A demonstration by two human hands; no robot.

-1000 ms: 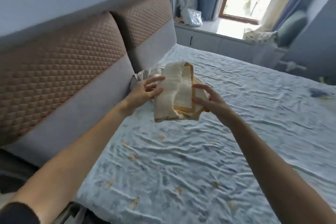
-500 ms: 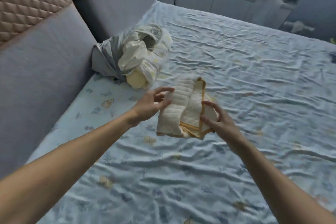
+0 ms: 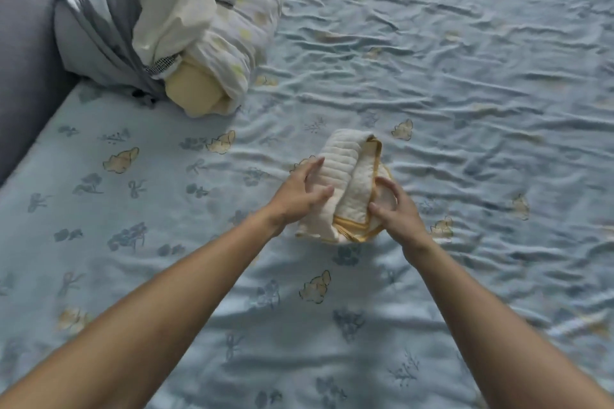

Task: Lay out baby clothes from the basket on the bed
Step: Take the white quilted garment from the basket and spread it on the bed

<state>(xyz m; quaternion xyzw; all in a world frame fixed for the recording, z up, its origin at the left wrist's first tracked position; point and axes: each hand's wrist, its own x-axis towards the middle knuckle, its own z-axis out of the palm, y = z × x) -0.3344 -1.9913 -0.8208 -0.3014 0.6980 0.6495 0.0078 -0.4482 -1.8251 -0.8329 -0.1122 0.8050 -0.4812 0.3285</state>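
Bed sheet [image 3: 432, 76] wide, bare rightward | left hand [image 3: 295, 199] spread on folded garment [image 3: 349, 183] | right hand [image 3: 395, 209] pinches its edge

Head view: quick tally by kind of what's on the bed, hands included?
Hands: 2, left hand and right hand
Folded cream garment with yellow trim: 1
Heap of clothes, pieces inside uncountable: 1
Total: 4, all on the sheet
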